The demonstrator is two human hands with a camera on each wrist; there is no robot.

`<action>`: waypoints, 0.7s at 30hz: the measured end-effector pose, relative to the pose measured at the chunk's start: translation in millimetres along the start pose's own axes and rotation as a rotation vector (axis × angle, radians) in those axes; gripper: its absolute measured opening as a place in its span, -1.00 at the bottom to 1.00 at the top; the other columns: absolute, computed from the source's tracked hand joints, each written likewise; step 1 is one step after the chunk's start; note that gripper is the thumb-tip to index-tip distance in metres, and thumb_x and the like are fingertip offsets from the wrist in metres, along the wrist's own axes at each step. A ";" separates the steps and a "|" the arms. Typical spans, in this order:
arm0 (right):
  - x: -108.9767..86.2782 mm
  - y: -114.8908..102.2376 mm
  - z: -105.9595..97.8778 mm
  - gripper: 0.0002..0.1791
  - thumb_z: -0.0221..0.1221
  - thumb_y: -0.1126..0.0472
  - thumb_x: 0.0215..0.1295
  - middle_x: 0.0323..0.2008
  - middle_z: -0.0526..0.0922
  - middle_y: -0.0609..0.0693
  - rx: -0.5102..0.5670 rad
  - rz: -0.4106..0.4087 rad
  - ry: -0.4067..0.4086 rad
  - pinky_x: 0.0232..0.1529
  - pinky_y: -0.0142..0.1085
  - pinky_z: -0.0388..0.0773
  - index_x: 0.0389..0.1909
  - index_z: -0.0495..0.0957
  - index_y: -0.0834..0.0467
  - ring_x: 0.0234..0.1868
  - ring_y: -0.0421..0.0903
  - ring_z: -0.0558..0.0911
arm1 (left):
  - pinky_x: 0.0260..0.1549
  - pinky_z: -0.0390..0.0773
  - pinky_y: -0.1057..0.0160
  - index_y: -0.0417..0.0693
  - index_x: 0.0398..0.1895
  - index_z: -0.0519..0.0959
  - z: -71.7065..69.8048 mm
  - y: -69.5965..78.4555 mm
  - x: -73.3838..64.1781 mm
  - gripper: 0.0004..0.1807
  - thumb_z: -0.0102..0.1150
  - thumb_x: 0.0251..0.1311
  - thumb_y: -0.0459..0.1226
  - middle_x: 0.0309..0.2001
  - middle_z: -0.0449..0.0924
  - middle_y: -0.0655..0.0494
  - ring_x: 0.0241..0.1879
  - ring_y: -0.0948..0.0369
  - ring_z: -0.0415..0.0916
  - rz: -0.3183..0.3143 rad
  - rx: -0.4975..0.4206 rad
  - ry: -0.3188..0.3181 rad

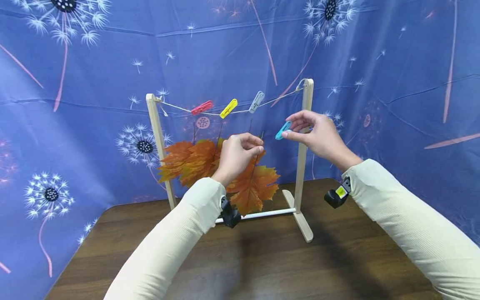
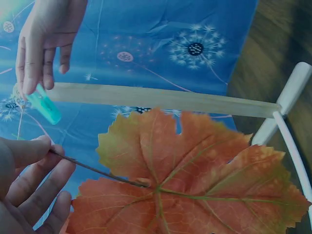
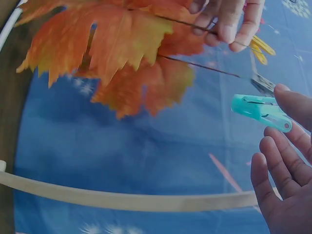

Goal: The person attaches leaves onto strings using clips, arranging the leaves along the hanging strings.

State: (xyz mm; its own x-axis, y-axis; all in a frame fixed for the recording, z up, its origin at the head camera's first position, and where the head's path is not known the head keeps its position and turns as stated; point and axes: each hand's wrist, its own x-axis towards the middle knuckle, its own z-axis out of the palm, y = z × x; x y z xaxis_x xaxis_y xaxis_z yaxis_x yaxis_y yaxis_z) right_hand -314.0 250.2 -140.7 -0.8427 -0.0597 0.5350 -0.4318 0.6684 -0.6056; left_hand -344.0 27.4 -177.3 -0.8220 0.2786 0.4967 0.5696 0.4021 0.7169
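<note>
My left hand (image 1: pixel 237 156) pinches the thin brown stem (image 2: pixel 105 173) of an orange maple leaf (image 1: pixel 253 189) between thumb and fingertips. Below the fingers, the leaf spreads wide, its lobes edged yellow-green. To the right, my right hand (image 1: pixel 318 134) holds a light-blue clothespin (image 1: pixel 283 130) between thumb and fingers, a short way from the stem and apart from it. On the string (image 1: pixel 275 99) above sit a red clothespin (image 1: pixel 201 107), a yellow clothespin (image 1: pixel 228 108) and a grey clothespin (image 1: pixel 256 102). Other orange leaves (image 1: pixel 198 160) hang beneath them, partly hidden by my left hand.
The string runs between two wooden posts, the left post (image 1: pixel 155 121) and the right post (image 1: pixel 301 166). A white bar (image 1: pixel 268 214) joins them low down. The stand rests on a brown wooden table (image 1: pixel 277 258), before a blue dandelion-print cloth (image 1: pixel 232 50).
</note>
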 end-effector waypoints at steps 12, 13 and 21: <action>39.9 -24.2 -34.7 -0.42 0.35 -0.14 0.29 -0.04 0.69 -0.03 -0.005 0.043 0.087 0.04 -0.23 0.47 0.23 0.59 0.07 -0.01 -0.16 0.58 | -0.37 0.57 0.25 0.07 -0.13 0.75 23.5 20.8 36.7 -0.88 0.36 0.32 -0.19 -0.30 0.79 0.17 -0.35 0.25 0.69 -0.052 0.091 0.143; 43.7 -26.0 -36.4 -0.42 0.36 -0.14 0.29 -0.05 0.69 -0.05 -0.004 0.044 0.088 0.03 -0.25 0.48 0.22 0.59 0.07 -0.01 -0.17 0.59 | -0.36 0.57 0.25 0.07 -0.12 0.75 25.3 22.6 39.8 -0.87 0.35 0.33 -0.18 -0.29 0.79 0.17 -0.34 0.25 0.69 -0.056 0.100 0.156; 68.7 -34.7 -45.1 -0.52 0.44 -0.03 0.22 -0.22 0.72 -0.19 0.013 0.009 0.109 -0.09 -0.39 0.49 0.10 0.69 0.11 -0.17 -0.29 0.64 | -0.31 0.57 0.18 0.13 -0.08 0.74 37.1 35.6 60.3 -0.85 0.31 0.37 -0.14 -0.27 0.77 0.22 -0.34 0.25 0.66 -0.138 0.147 0.220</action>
State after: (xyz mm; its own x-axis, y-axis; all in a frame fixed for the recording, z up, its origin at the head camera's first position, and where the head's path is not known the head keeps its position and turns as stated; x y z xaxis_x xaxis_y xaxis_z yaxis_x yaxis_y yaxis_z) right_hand -342.4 256.4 -56.4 -0.8072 0.0276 0.5896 -0.4288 0.6591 -0.6179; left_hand -373.3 90.9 -140.0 -0.8628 0.0232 0.5051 0.4330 0.5496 0.7144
